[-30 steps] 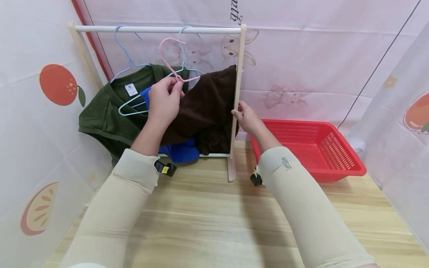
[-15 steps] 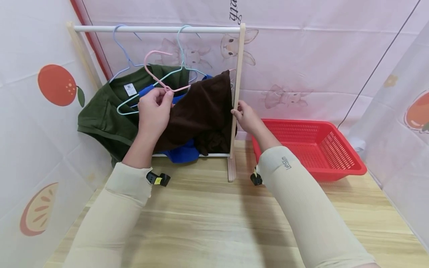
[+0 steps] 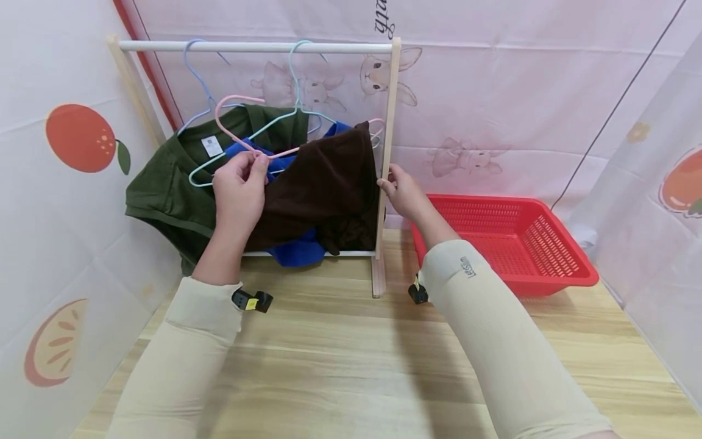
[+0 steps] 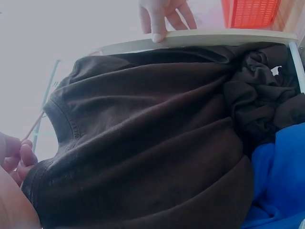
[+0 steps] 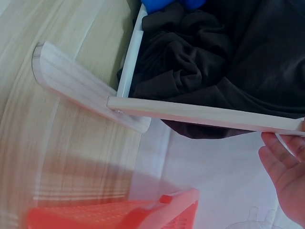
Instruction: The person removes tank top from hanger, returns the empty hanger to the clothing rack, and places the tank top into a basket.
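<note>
My left hand [image 3: 238, 189] pinches a pink hanger [image 3: 285, 153] just below its hook, and the hook sticks up free of the rail. A dark brown shirt [image 3: 323, 177] drapes from this hanger, its neckline near my left fingers in the left wrist view. My right hand [image 3: 406, 192] grips the right wooden post [image 3: 392, 116] of a small clothes rack, thumb in front and fingers behind. Behind the brown shirt, a blue garment [image 3: 298, 251] hangs on a mint hanger [image 3: 297, 79], mostly hidden.
A dark green garment [image 3: 159, 183] hangs on a light blue hanger [image 3: 198, 76] at the rack's left. The white top rail [image 3: 247, 47] spans both posts. A red plastic basket [image 3: 589, 277] stands right of the rack on the wooden table [image 3: 329, 347].
My left hand has moved left and down with the pink hanger, drawing the brown shirt along and baring more of the blue garment. My right hand has stayed on the post.
</note>
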Demonstrator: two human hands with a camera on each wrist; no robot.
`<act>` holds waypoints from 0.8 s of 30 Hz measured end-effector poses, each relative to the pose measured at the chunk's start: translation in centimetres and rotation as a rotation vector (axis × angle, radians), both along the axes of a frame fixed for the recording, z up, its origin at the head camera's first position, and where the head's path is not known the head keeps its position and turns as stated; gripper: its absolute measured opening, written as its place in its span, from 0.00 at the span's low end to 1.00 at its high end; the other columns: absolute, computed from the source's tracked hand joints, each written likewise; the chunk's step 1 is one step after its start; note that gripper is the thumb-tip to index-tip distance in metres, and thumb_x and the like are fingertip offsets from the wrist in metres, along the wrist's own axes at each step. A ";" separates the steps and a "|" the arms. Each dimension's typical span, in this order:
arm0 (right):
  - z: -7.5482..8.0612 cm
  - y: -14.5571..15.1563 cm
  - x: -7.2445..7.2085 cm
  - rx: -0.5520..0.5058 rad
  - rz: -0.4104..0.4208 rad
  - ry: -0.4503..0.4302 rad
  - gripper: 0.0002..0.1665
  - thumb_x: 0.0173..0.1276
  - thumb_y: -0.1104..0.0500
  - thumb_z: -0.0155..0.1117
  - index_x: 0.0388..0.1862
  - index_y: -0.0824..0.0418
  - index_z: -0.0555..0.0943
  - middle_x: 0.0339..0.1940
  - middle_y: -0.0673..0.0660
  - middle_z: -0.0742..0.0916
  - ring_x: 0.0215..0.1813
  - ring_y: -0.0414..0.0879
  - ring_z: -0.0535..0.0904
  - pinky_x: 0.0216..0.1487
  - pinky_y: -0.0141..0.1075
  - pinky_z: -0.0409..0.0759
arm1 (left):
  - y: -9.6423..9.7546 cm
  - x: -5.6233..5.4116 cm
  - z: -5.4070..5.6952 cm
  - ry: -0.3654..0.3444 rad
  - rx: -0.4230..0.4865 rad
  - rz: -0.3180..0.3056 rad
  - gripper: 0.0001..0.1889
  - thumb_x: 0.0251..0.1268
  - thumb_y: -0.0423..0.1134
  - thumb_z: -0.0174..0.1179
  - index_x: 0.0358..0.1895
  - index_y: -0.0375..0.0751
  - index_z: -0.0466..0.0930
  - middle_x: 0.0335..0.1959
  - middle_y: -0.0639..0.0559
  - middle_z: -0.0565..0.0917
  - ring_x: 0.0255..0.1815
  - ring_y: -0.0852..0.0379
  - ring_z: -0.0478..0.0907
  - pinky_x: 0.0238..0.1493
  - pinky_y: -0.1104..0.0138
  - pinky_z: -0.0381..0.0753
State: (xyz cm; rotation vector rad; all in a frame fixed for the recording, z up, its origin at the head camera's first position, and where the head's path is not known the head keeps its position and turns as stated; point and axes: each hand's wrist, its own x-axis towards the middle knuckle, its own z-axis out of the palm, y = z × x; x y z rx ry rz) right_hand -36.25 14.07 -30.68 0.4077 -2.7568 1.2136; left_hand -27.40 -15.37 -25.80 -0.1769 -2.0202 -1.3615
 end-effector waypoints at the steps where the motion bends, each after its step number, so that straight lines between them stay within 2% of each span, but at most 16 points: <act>1: 0.0 0.0 0.0 -0.002 0.000 0.001 0.24 0.78 0.54 0.52 0.68 0.62 0.66 0.60 0.65 0.80 0.61 0.57 0.77 0.64 0.50 0.74 | -0.1 0.0 -0.1 -0.001 0.005 -0.003 0.17 0.73 0.46 0.55 0.46 0.34 0.85 0.29 0.47 0.79 0.30 0.58 0.72 0.29 0.72 0.70; 5: -0.1 -0.1 0.0 -0.012 -0.001 0.009 0.24 0.78 0.54 0.51 0.68 0.62 0.66 0.59 0.65 0.80 0.59 0.57 0.77 0.62 0.49 0.75 | -0.5 0.1 -0.3 -0.003 0.014 -0.011 0.17 0.74 0.46 0.55 0.46 0.35 0.85 0.25 0.54 0.75 0.29 0.57 0.69 0.27 0.71 0.67; 10: -0.3 0.0 -0.1 -0.031 -0.010 0.015 0.24 0.78 0.54 0.51 0.68 0.61 0.67 0.58 0.64 0.81 0.58 0.56 0.78 0.62 0.49 0.75 | -0.3 0.1 -0.5 0.005 0.001 -0.043 0.15 0.73 0.45 0.56 0.45 0.35 0.85 0.24 0.58 0.74 0.29 0.58 0.68 0.28 0.71 0.66; 13: -0.2 -0.1 -0.2 -0.040 -0.013 0.016 0.24 0.78 0.55 0.51 0.69 0.61 0.67 0.59 0.65 0.81 0.59 0.57 0.77 0.63 0.49 0.74 | -0.1 0.0 -0.5 0.017 -0.023 -0.057 0.15 0.73 0.45 0.56 0.45 0.35 0.85 0.25 0.55 0.75 0.29 0.58 0.69 0.29 0.71 0.66; 18: -0.2 -0.2 -0.1 -0.090 -0.037 -0.001 0.25 0.78 0.56 0.51 0.72 0.57 0.67 0.61 0.66 0.81 0.59 0.57 0.78 0.64 0.49 0.74 | 0.5 -0.4 -0.5 0.037 -0.080 -0.080 0.17 0.74 0.46 0.55 0.43 0.34 0.85 0.30 0.43 0.80 0.31 0.57 0.70 0.30 0.72 0.67; 20: -0.3 -0.2 -0.1 -0.111 -0.042 -0.004 0.26 0.78 0.56 0.52 0.73 0.55 0.66 0.61 0.65 0.81 0.59 0.57 0.79 0.65 0.48 0.74 | 0.7 -0.5 -0.5 0.032 -0.100 -0.089 0.17 0.74 0.47 0.55 0.43 0.35 0.85 0.32 0.41 0.81 0.32 0.57 0.70 0.30 0.72 0.68; 24: -0.6 -0.1 0.0 -0.148 -0.027 -0.006 0.27 0.78 0.56 0.52 0.73 0.55 0.67 0.64 0.65 0.79 0.63 0.56 0.78 0.67 0.46 0.73 | 1.2 -0.5 -0.6 0.027 -0.138 -0.100 0.17 0.73 0.47 0.56 0.43 0.35 0.84 0.27 0.45 0.77 0.29 0.56 0.68 0.27 0.71 0.66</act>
